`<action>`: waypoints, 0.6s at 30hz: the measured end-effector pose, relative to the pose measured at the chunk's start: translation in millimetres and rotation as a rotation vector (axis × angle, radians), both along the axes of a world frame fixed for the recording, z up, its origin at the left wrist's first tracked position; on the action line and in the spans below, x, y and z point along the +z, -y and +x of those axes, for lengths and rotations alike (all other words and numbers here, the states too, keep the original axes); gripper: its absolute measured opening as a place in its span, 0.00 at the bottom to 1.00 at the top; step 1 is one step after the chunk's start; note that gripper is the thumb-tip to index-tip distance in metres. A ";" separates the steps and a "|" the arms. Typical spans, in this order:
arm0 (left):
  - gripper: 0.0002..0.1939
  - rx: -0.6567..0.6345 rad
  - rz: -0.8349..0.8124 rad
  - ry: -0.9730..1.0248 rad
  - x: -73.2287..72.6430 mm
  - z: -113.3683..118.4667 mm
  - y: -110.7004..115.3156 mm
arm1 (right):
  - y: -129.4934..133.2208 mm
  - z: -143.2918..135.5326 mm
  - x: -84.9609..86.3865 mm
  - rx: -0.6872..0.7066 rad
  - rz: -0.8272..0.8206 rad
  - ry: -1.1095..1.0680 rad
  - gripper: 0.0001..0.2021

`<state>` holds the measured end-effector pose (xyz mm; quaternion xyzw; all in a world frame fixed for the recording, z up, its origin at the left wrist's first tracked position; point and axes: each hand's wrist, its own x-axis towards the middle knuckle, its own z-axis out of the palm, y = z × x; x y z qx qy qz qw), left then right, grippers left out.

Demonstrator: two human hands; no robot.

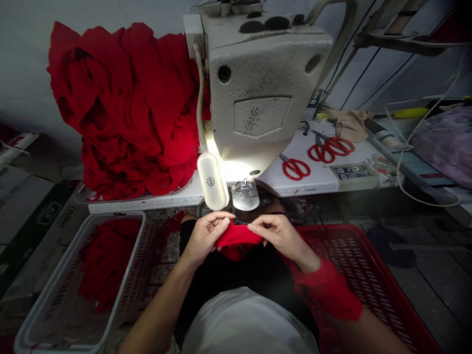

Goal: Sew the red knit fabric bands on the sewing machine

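Note:
A small piece of red fabric [239, 236] is stretched between my two hands, just in front of the sewing machine [265, 93]. My left hand [208, 235] pinches its left end between thumb and fingers. At the right end, my right hand [282, 236] grips the fabric the same way. Another red cloth [330, 290] lies around my right wrist and forearm. Above the hands are the machine's metal plate [246, 196] and a lit lamp [213, 182]. The fabric hangs over my lap, its lower part in shadow.
A big red fabric pile [129, 108] stands left of the machine. Below it is a white basket [123, 295] holding red fabric. A red basket [363, 255] sits at the right. Red-handled scissors [296, 168] and a parts tray [354, 172] lie on the white table [313, 183].

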<state>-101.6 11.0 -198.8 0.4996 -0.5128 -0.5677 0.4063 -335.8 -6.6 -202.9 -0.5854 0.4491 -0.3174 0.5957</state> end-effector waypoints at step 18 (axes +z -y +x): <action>0.13 -0.041 -0.339 0.291 26.6 1.5 25.2 | 15.7 2.4 39.6 -0.246 -0.451 -0.117 0.10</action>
